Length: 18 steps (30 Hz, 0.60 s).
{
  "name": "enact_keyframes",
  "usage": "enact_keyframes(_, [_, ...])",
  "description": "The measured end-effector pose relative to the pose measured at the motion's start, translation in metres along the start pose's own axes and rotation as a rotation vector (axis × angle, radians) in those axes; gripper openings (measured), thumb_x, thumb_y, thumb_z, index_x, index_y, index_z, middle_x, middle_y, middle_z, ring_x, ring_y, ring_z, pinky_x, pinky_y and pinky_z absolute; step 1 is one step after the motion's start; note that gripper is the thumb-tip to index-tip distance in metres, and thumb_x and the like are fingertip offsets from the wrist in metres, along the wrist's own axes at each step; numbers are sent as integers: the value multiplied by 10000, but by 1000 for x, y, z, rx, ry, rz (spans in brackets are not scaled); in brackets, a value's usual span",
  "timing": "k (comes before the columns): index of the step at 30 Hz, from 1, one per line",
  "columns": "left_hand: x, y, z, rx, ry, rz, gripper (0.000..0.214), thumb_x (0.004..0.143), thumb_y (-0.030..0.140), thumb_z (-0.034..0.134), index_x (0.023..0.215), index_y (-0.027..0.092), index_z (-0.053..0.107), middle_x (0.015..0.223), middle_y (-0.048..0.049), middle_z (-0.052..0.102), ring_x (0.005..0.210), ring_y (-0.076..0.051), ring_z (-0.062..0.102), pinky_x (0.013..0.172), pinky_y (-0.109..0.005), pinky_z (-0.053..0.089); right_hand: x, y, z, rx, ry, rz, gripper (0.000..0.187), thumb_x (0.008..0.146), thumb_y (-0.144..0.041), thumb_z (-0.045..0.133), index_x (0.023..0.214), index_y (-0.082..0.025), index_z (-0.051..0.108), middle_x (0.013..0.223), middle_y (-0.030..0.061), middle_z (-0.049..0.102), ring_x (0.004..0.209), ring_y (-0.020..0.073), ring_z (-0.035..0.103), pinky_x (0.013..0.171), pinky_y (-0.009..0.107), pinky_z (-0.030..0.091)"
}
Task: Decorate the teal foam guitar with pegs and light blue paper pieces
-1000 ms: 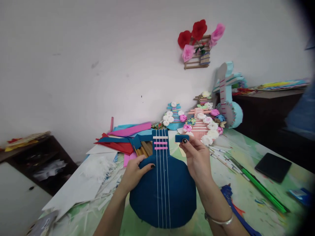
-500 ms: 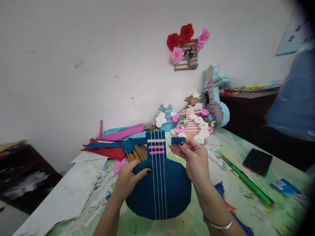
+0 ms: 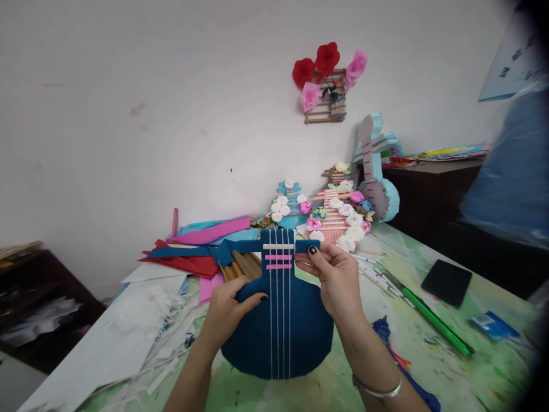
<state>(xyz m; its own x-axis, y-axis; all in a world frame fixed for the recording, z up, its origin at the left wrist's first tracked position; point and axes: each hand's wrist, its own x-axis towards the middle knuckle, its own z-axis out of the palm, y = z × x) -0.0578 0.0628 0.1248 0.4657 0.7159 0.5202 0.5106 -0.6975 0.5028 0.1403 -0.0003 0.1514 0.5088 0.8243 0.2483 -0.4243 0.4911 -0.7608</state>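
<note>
Blue tab [image 3: 307, 246] is sitting crosswise just right of the blue lute's [image 3: 300, 326] neck [image 3: 280, 276], right hand [image 3: 340, 277] pinching it, left hand [image 3: 233, 300] gripping the lute's left shoulder [image 3: 256, 286].

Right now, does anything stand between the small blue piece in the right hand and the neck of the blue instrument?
Nothing visible does: the small blue piece sits close beside the neck; whether they touch, I cannot tell. Fingers of the right hand show below the piece, not between.
</note>
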Motion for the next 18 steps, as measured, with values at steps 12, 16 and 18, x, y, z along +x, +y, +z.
enact_keyframes(12, [1,-2,1,3,-8,11,332,757,430,633,596,162,522,535,48,502,515,-107,475,503,-206,329,2,0,0,-5,-6,-28,271,623,-308,797,797,-143,672,658,43,734,624,171,708,591,249,592])
enact_keyframes(16, [1,-2,1,-6,-5,11,335,752,421,640,580,164,511,521,52,490,504,-103,464,495,-203,321,2,-1,0,-14,-4,-33,271,621,-315,797,788,-144,669,649,41,731,620,167,707,592,248,593])
enact_keyframes(18, [1,-2,1,-17,-6,10,330,752,416,640,581,165,513,520,53,489,500,-102,461,492,-203,321,2,-1,0,-20,-2,-31,274,620,-320,798,786,-144,668,645,38,727,614,164,705,587,245,592])
